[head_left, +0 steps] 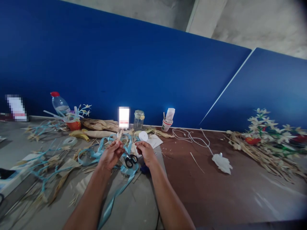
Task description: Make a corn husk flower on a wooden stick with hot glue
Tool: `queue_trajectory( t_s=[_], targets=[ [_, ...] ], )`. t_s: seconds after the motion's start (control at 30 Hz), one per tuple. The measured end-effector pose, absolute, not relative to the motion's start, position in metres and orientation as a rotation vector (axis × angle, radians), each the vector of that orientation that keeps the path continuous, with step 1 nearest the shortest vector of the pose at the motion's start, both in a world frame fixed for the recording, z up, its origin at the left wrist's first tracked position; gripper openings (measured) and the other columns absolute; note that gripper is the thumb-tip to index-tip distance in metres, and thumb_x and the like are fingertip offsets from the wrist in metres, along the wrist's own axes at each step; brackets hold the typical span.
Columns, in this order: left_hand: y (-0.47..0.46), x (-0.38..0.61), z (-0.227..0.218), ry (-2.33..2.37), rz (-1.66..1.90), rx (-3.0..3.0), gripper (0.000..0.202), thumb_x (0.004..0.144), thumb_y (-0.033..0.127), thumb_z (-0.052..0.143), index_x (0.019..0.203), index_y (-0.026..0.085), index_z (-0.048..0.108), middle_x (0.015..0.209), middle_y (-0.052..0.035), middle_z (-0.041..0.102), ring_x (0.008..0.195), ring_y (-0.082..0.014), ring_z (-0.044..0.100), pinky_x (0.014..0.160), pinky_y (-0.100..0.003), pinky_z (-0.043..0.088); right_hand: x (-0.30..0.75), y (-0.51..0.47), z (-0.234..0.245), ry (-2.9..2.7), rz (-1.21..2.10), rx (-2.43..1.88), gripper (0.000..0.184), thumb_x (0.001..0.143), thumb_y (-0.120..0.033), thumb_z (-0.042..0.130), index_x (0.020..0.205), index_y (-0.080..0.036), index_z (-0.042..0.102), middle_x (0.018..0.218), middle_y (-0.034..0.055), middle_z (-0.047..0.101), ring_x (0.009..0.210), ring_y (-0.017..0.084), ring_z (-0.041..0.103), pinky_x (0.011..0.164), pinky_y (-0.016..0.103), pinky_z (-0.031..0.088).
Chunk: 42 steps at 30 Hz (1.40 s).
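My left hand (111, 155) is closed, pinching a small pale piece (120, 134) that looks like dried husk and points upward. To its right, my right hand (145, 152) is closed too, with thumb and fingertips together; anything between them is too small to make out. Black-handled scissors (130, 161) lie between the hands, on a tangle of light blue ribbon (112, 201). Just beyond my right hand is a white round roll (143, 136), beside a white sheet (155, 141). A dark blue object (144, 169) is partly hidden by my right wrist.
Blue-stemmed husk flowers (44, 172) spread over the left side. Along the blue partition (144, 70) stand a red-capped bottle (59, 103), a glass jar (138, 120) and a white cup (166, 125). A white cable (189, 135) and white flowers (268, 127) lie rightward.
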State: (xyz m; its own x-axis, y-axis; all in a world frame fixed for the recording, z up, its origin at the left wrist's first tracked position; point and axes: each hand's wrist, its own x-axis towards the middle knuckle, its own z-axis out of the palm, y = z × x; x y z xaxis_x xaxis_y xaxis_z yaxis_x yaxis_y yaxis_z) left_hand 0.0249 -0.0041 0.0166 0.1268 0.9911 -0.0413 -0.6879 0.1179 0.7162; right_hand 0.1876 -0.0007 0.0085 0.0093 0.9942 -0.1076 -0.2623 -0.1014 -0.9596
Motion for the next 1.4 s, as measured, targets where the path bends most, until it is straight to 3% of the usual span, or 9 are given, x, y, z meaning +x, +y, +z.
queue_trajectory(
  t_s=[0.33,0.47,0.7,0.93,1.13,1.3,1.4],
  targets=[
    [-0.003,0.034,0.016,0.976,1.489,0.824,0.025,0.062,0.036,0.073,0.066,0.013,0.064,0.055,0.0003,0.055,0.045,-0.0048,0.043,0.041,-0.016,0.032,0.189,0.0,0.004,-1.244,1.069,-1.258,0.021,0.071,-0.035,0.055,0.073,-0.015,0.062,0.061,-0.0018,0.054,0.057,0.011,0.046,0.056,0.023,0.038],
    [-0.001,0.029,0.017,0.943,1.592,0.714,0.025,0.059,0.034,0.075,0.066,0.013,0.063,0.059,0.0001,0.057,0.049,-0.0051,0.047,0.042,-0.015,0.034,0.189,0.0,0.002,-1.372,0.951,-1.289,0.02,0.075,-0.032,0.053,0.078,-0.015,0.064,0.069,0.0012,0.061,0.064,0.013,0.053,0.062,0.024,0.041],
    [-0.002,0.019,0.024,0.717,1.504,0.65,0.019,0.06,0.02,0.075,0.061,0.014,0.058,0.058,0.0028,0.057,0.041,-0.0019,0.038,0.051,-0.021,0.045,0.174,-0.012,0.009,-1.77,0.735,-1.413,0.018,0.079,-0.023,0.051,0.078,-0.016,0.067,0.078,0.0048,0.066,0.074,0.015,0.058,0.069,0.024,0.041],
    [-0.005,0.015,0.022,0.653,1.297,0.661,0.015,0.061,0.019,0.074,0.063,0.013,0.061,0.055,0.0032,0.054,0.04,-0.0017,0.037,0.056,-0.024,0.047,0.145,-0.034,0.0,-2.313,0.419,-1.612,0.023,0.078,-0.037,0.054,0.082,-0.018,0.067,0.086,0.009,0.065,0.079,0.02,0.06,0.067,0.028,0.041],
    [-0.003,0.019,0.018,0.721,1.259,0.692,0.016,0.065,0.024,0.071,0.067,0.011,0.062,0.054,0.0026,0.052,0.038,-0.0017,0.038,0.056,-0.024,0.047,0.147,-0.03,-0.001,-2.237,0.417,-1.689,0.019,0.08,-0.028,0.05,0.083,-0.018,0.066,0.086,0.009,0.066,0.075,0.019,0.061,0.065,0.029,0.038],
    [-0.005,0.026,0.02,0.77,1.295,0.727,0.016,0.07,0.027,0.067,0.067,0.012,0.062,0.056,0.0018,0.053,0.039,-0.0025,0.039,0.051,-0.021,0.044,0.149,-0.027,-0.007,-2.196,0.438,-1.659,0.023,0.08,-0.039,0.052,0.084,-0.019,0.064,0.088,0.0086,0.064,0.079,0.02,0.059,0.067,0.03,0.038],
    [-0.004,0.026,0.02,0.756,1.294,0.733,0.017,0.07,0.029,0.067,0.069,0.013,0.062,0.056,0.0025,0.052,0.039,-0.0022,0.037,0.05,-0.021,0.043,0.143,-0.03,-0.007,-2.249,0.34,-1.663,0.022,0.077,-0.036,0.055,0.087,-0.018,0.063,0.09,0.0103,0.063,0.085,0.023,0.059,0.071,0.033,0.039]
  ],
)
